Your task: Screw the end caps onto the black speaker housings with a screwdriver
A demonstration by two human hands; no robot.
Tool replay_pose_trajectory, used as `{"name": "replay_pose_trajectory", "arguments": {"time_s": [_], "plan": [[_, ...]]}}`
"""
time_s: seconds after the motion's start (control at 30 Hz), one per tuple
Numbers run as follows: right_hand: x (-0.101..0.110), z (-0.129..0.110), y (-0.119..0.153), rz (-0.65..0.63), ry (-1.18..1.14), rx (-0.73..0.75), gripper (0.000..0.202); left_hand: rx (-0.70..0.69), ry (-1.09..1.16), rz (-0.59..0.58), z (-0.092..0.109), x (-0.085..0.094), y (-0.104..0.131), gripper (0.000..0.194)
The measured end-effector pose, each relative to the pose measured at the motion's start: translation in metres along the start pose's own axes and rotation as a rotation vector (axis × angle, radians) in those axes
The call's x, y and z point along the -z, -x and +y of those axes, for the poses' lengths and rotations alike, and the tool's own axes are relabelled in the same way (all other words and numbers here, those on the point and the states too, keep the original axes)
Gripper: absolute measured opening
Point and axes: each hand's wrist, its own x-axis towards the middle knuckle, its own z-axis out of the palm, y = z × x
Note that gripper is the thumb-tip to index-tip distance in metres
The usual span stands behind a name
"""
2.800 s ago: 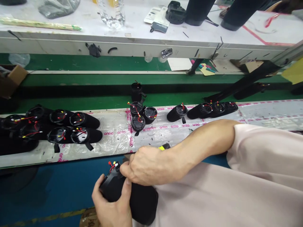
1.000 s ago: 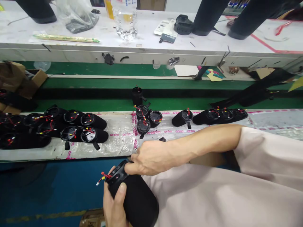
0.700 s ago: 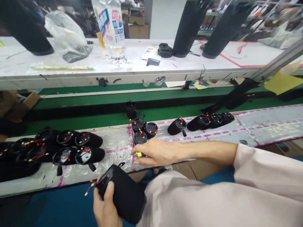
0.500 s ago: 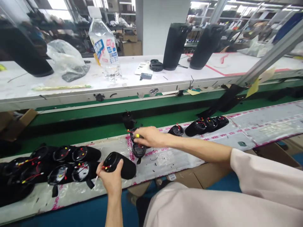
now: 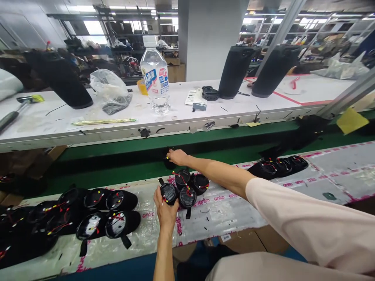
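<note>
Beyond the plastic-covered board, the far speaker body is set roughly upright, just below and left of the right hand, the nearer one; its fingertips are bunched at the rim, but whether anything is gripped cannot be told. On the board, the near speaker body, roughly upright, is clasped by the left hand.

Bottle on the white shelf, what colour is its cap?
White, best seen in the head view.
</note>
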Motion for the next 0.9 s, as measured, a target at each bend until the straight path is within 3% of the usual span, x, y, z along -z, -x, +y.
{"name": "replay_pose_trajectory", "arguments": {"time_s": [0.1, 0.2, 0.3, 0.43, 0.5, 0.57, 0.63, 0.67, 0.77, 0.83, 0.9], "plan": [[0.009, -0.007, -0.004, 0.022, -0.014, 0.059, 0.030, 0.036, -0.017, -0.033, 0.000, 0.009, 0.009, 0.113], [0.031, -0.019, 0.004, 0.069, -0.067, 0.172, 0.024, 0.086, -0.034, 0.041, 0.007, 0.032, 0.020, 0.113], [0.065, -0.034, 0.031, 0.122, -0.149, 0.349, 0.020, 0.084, -0.062, 0.191, 0.027, 0.074, 0.022, 0.102], [0.117, -0.058, 0.091, 0.168, -0.286, 0.653, 0.020, -0.021, -0.042, 0.287, 0.076, 0.146, 0.013, 0.072], [0.135, -0.069, 0.120, 0.171, -0.490, 0.856, 0.021, -0.012, 0.121, 0.188, 0.102, 0.174, 0.017, 0.067], [0.139, -0.082, 0.141, 0.107, -0.700, 1.009, 0.025, 0.060, 0.318, -0.047, 0.121, 0.189, 0.033, 0.077], [0.129, -0.096, 0.153, -0.028, -0.879, 1.074, 0.033, 0.209, 0.514, -0.241, 0.131, 0.187, 0.059, 0.091], [0.120, -0.102, 0.156, -0.115, -0.955, 1.069, 0.037, 0.316, 0.622, -0.272, 0.132, 0.182, 0.074, 0.095], [0.084, -0.117, 0.164, -0.250, -1.046, 0.899, 0.044, 0.665, 0.908, -0.126, 0.127, 0.158, 0.114, 0.094], [0.065, -0.119, 0.174, -0.175, -0.963, 0.718, 0.046, 0.748, 0.893, 0.011, 0.123, 0.144, 0.132, 0.099], [0.058, -0.118, 0.189, -0.102, -0.834, 0.576, 0.046, 0.737, 0.764, 0.099, 0.123, 0.134, 0.142, 0.106]]}}
